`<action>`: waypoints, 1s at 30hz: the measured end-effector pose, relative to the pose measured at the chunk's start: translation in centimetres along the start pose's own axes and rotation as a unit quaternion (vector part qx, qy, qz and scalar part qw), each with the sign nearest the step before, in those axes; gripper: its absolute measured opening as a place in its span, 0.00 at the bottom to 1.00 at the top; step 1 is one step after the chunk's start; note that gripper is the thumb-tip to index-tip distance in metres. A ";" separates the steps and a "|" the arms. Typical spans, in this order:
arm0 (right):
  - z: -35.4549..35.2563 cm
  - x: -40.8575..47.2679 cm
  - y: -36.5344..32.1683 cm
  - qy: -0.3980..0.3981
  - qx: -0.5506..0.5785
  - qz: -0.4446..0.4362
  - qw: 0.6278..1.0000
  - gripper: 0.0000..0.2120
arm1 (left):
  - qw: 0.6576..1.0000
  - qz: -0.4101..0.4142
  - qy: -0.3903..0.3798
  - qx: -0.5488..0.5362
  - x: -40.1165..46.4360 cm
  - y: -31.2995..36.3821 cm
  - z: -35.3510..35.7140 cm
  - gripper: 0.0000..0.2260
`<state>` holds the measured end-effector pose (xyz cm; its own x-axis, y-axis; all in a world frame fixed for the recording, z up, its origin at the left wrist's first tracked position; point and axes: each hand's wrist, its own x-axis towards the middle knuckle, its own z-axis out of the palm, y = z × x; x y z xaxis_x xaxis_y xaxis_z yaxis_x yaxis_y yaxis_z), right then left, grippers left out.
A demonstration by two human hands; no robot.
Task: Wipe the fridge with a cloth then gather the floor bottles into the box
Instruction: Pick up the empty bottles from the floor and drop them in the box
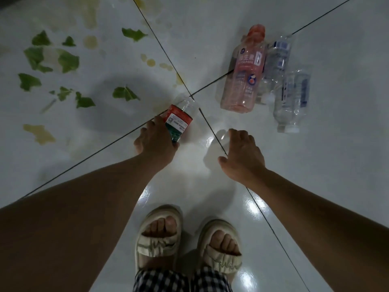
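Note:
My left hand [154, 142] grips a clear bottle with a red and green label [179, 120] just above the white tiled floor. My right hand [242, 154] reaches down over a faint clear bottle [219, 140] lying on the tiles, fingers spread and relaxed, holding nothing. Farther right lie a pink vitamin bottle [245, 72], a crushed clear bottle [275, 60] beside it, and another clear bottle with a white cap [291, 100]. No box, cloth or fridge is in view.
Torn green leaves [69, 62] and yellowish spill stains [40, 133] are scattered over the floor at the left. My feet in cream sandals [160, 234] stand at the bottom centre. Dark grout lines cross the tiles.

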<state>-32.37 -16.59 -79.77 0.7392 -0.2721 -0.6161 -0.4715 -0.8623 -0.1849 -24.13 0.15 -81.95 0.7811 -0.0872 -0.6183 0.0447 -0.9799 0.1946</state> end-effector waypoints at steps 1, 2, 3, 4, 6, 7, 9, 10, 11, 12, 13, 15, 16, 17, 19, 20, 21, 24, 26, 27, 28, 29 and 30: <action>-0.2 -0.1 0.2 0.002 0.004 0.004 1.000 0.29 | 1.000 0.002 -0.001 0.001 -0.1 0.3 -0.2 0.33; -0.5 -0.3 0.4 0.004 0.008 0.009 1.000 0.29 | 1.000 0.004 0.000 0.002 -0.2 0.6 -0.5 0.33; -0.9 -0.5 0.5 0.005 0.014 0.016 1.000 0.29 | 1.000 0.007 0.002 0.004 -0.4 1.0 -1.0 0.32; -1.5 -0.7 0.8 0.007 0.022 0.025 0.999 0.29 | 1.000 0.012 0.004 0.011 -0.6 1.5 -1.5 0.33; -2.7 -1.1 1.3 0.013 0.036 0.045 0.998 0.30 | 0.999 0.028 0.008 0.038 -1.0 2.6 -2.9 0.33; -3.3 -1.4 1.7 0.016 0.042 0.055 0.998 0.31 | 0.998 0.040 0.010 0.048 -1.2 3.2 -3.6 0.34; -4.6 -1.7 2.5 0.023 0.049 0.075 0.996 0.32 | 0.997 0.058 0.012 0.050 -1.3 4.7 -5.1 0.33; -5.1 -1.8 3.0 0.028 0.053 0.084 0.995 0.32 | 0.997 0.062 0.012 0.046 -1.3 5.5 -5.7 0.33; -5.6 -1.8 3.3 0.034 0.057 0.092 0.994 0.32 | 0.997 0.065 0.013 0.042 -1.3 6.4 -6.3 0.33; -6.0 -1.7 3.6 0.041 0.065 0.099 0.992 0.32 | 0.997 0.067 0.014 0.037 -1.2 7.2 -6.8 0.33; -6.2 -1.5 3.6 0.047 0.074 0.103 0.991 0.32 | 0.997 0.068 0.017 0.031 -1.1 7.9 -7.1 0.33; -6.5 -0.5 3.2 0.062 0.095 0.103 0.988 0.32 | 0.997 0.069 0.021 0.018 -0.7 9.0 -7.6 0.34; -6.6 0.1 2.8 0.072 0.104 0.100 0.987 0.33 | 0.997 0.071 0.024 0.017 -0.3 9.3 -7.8 0.34; -6.5 1.0 2.4 0.084 0.113 0.096 0.985 0.34 | 0.997 0.074 0.027 0.020 0.1 9.5 -7.8 0.34; -6.2 2.9 1.4 0.111 0.141 0.099 0.979 0.37 | 0.996 0.078 0.031 0.028 1.1 9.5 -7.6 0.34; -6.0 3.9 1.0 0.125 0.157 0.107 0.974 0.38 | 0.996 0.079 0.033 0.030 1.7 9.4 -7.5 0.34; -5.7 4.9 0.7 0.139 0.169 0.116 0.969 0.39 | 0.996 0.080 0.034 0.031 2.2 9.3 -7.2 0.34; -4.6 7.2 -0.1 0.176 0.187 0.148 0.955 0.40 | 0.995 0.085 0.041 0.034 3.5 8.8 -6.5 0.34; -3.8 8.2 -0.5 0.190 0.195 0.164 0.948 0.40 | 0.994 0.090 0.043 0.035 4.1 8.6 -6.2 0.34; -3.5 8.5 -0.6 0.194 0.198 0.172 0.945 0.39 | 0.994 0.093 0.043 0.034 4.3 8.4 -6.1 0.34; -3.2 8.7 -0.7 0.197 0.204 0.180 0.942 0.39 | 0.994 0.095 0.042 0.033 4.5 8.3 -6.1 0.33; -3.0 8.9 -0.9 0.198 0.212 0.185 0.939 0.38 | 0.994 0.095 0.042 0.033 4.6 8.2 -6.1 0.33; -2.8 9.1 -1.0 0.197 0.223 0.187 0.936 0.38 | 0.994 0.094 0.041 0.036 4.7 8.1 -6.1 0.33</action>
<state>-23.81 -19.39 -83.08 0.5602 -0.7318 -0.3883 -0.8224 -0.4348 -0.3669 -16.30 -7.13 -78.57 0.8195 -0.2576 -0.5119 -0.1485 -0.9582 0.2445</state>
